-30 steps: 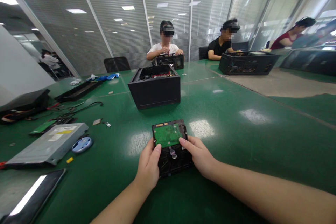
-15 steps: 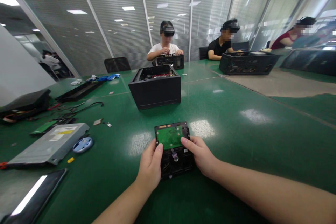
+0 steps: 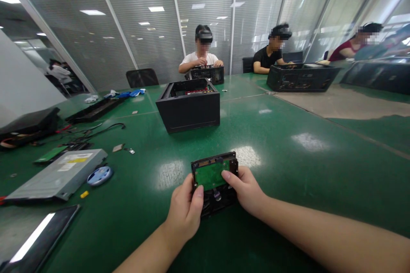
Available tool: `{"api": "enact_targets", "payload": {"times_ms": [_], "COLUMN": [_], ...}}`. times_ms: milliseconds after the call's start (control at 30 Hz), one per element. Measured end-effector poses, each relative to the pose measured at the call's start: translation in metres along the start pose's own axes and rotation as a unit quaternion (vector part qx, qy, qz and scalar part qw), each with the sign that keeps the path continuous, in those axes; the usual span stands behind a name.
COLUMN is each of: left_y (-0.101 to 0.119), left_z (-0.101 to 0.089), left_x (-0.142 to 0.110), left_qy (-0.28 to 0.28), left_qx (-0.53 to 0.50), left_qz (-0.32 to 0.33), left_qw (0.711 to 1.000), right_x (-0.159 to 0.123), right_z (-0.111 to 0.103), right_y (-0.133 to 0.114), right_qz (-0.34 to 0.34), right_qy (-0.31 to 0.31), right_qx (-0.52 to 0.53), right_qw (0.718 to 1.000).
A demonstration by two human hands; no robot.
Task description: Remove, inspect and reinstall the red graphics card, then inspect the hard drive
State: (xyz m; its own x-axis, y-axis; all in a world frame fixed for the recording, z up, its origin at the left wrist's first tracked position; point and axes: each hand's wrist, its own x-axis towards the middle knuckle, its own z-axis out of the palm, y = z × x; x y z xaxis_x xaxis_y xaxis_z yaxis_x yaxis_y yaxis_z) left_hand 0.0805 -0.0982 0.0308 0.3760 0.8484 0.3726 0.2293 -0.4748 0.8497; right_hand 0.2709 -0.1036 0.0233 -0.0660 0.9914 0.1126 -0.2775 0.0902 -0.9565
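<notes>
Between my two hands is a hard drive (image 3: 209, 178), its green circuit board facing up toward me and its connector edge pointing away. My left hand (image 3: 185, 207) grips its left side, thumb on the near part of the face. On the opposite side, my right hand (image 3: 250, 190) is closed on the edge with its thumb over the board. Both hands hold the drive above the green table (image 3: 288, 179). Beyond it stands an open black computer case (image 3: 192, 113) with red parts inside.
To my left lie an optical drive (image 3: 60, 175), a round blue object (image 3: 100, 175), a small yellow piece (image 3: 84, 195), cables (image 3: 105, 130) and a phone-like dark slab (image 3: 48, 234). Across the table, people work at other black cases (image 3: 301, 77). Blue-and-white gloves (image 3: 131, 93) lie farther back.
The hard drive has shifted slightly to the right and tilted, so its connector edge shows more and its face looks foreshortened. Both hands keep their hold on it.
</notes>
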Motion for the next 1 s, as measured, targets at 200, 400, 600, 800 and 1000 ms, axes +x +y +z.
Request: {"api": "enact_targets", "payload": {"times_ms": [200, 400, 600, 800, 1000], "left_y": [0.005, 0.008, -0.007, -0.005, 0.008], "left_z": [0.004, 0.008, 0.004, 0.012, 0.005], "left_x": [0.006, 0.016, 0.024, 0.016, 0.011], "left_qy": [0.029, 0.128, 0.184, 0.111, -0.046], "left_qx": [-0.033, -0.095, -0.099, -0.302, -0.606], "left_qz": [-0.046, -0.128, -0.165, -0.16, -0.233], "left_qw": [0.998, 0.979, 0.964, 0.933, 0.759], "right_x": [0.001, 0.002, 0.001, -0.012, -0.025], "right_z": [-0.001, -0.002, 0.008, 0.01, 0.007], "right_y": [0.002, -0.004, -0.009, -0.017, -0.027], "right_qz": [0.017, 0.011, 0.004, -0.057, -0.196], "right_qy": [0.001, -0.082, -0.116, -0.107, -0.325], "right_qx": [-0.006, 0.059, 0.089, -0.004, -0.379], "right_qw": [1.0, 0.995, 0.989, 0.993, 0.844]}}
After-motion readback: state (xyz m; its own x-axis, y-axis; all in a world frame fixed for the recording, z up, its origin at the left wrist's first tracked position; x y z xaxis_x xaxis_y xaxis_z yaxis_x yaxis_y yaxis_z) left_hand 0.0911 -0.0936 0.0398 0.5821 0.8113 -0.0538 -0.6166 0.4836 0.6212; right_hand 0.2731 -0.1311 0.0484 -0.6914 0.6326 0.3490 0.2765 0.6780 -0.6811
